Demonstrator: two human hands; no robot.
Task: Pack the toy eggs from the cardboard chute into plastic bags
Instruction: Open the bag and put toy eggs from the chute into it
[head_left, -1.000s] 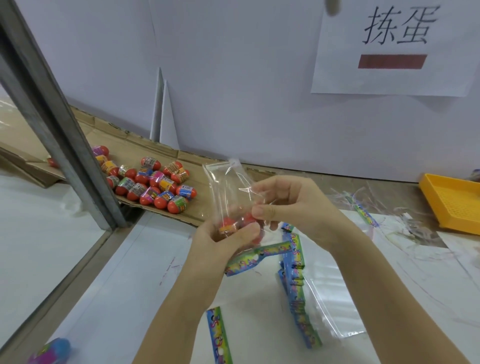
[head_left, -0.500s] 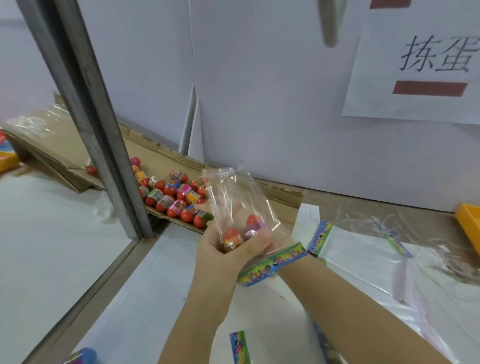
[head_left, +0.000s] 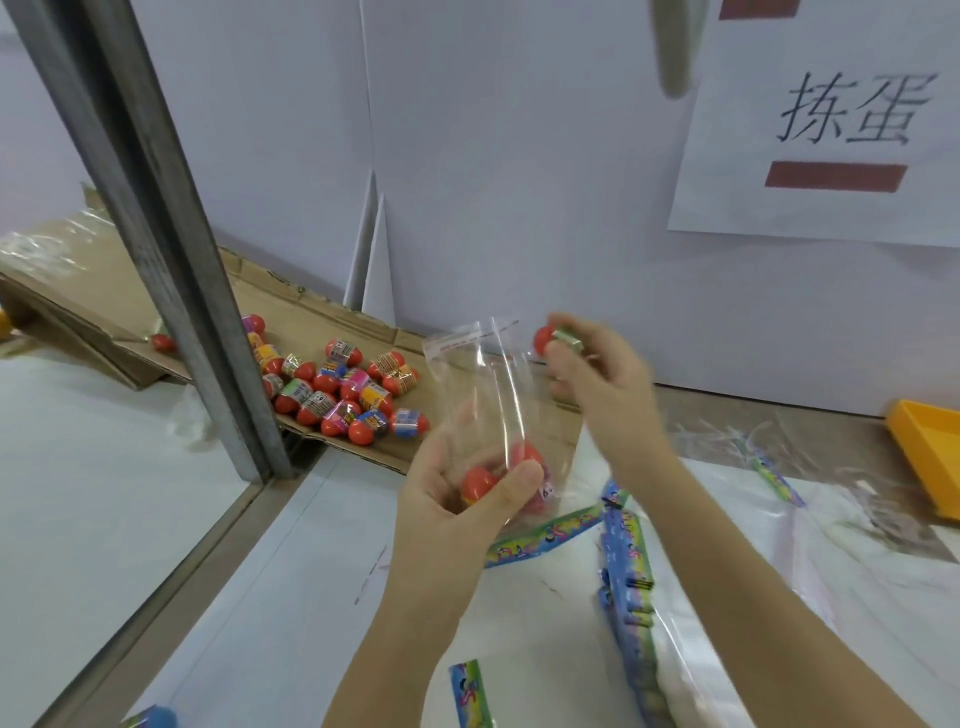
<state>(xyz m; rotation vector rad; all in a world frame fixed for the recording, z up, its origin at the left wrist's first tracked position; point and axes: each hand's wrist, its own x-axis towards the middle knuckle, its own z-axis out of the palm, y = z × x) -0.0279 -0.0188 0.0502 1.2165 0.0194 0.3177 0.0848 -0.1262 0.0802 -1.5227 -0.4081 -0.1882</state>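
While the left hand (head_left: 462, 499) grips the low part of the clear plastic bag (head_left: 483, 384), with the thumb pressing over the eggs in the bag (head_left: 480, 480), the right hand (head_left: 592, 374) pinches one toy egg (head_left: 548, 338) in its fingertips just beside the open mouth of the bag. The two hands are apart, each one clamped on its own thing.

The egg looks light and hard, with a smooth shell that can slip or roll, so I think a pinch across its printed middle band is the safest hold. The bag is thin, soft and slippery. It probably folds shut by itself, so it is best held low, under the weight of the eggs, with the mouth kept open.

More loose eggs (head_left: 343, 389) lie in a heap on the cardboard chute (head_left: 291, 312) at the far left, partly behind a grey metal post (head_left: 171, 234). The work surface is a white table (head_left: 291, 571). On it, near right, lies a stack of empty bags (head_left: 626, 561) with colourful printed strips. A yellow tray (head_left: 924, 447) stands at the far right. Behind everything are white wall panels (head_left: 519, 156) with a paper sign (head_left: 841, 130).
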